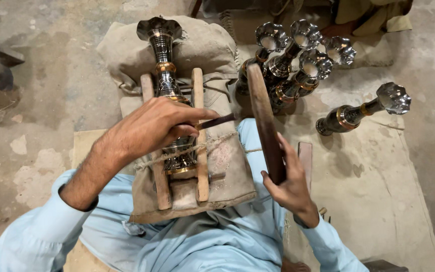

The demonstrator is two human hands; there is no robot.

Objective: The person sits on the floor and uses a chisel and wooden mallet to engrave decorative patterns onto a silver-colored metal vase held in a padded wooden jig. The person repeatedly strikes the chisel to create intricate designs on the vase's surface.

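Engraving looks underway: his left hand (149,126) pins a thin chisel (217,121) on the cradled vase (169,90), right hand (290,184) gripping the wooden mallet (265,123), needing a square strike next.

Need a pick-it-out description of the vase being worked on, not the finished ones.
Start at the padded cloth cushion on the person's lap; two wooden slats tied with cord lie on it. The vase sits between those slats, under the left hand, which holds a thin dark tool. Unlike the other vases lying on the floor to the right, it is alone and cradled.
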